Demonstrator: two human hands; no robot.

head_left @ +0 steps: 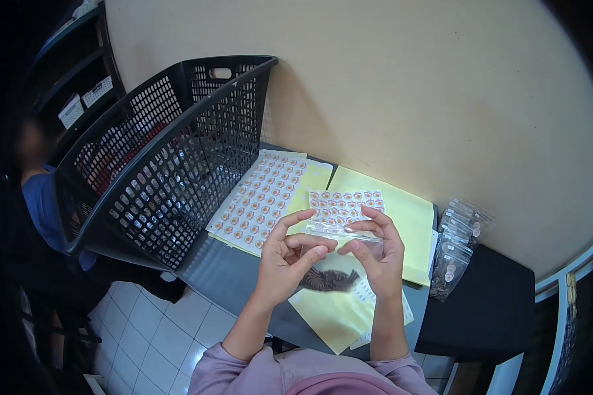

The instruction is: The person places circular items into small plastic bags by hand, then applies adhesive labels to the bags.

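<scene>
A clear zip bag hangs between my two hands above the desk, with dark coiled pieces at its bottom. My left hand pinches the upper left of the bag near the zip strip, thumb against fingers. On the other side my right hand grips the upper right edge the same way. Just beyond the hands lies a small sheet of round stickers. A larger sticker sheet is to the left, on yellow paper. Below the bag, yellow backing paper partly covers a sheet of small labels.
A large black basket with bagged items stands at the left of the grey desk. Several filled clear bags lie at the right by the wall, near a black surface. Another person's blue sleeve shows behind the basket.
</scene>
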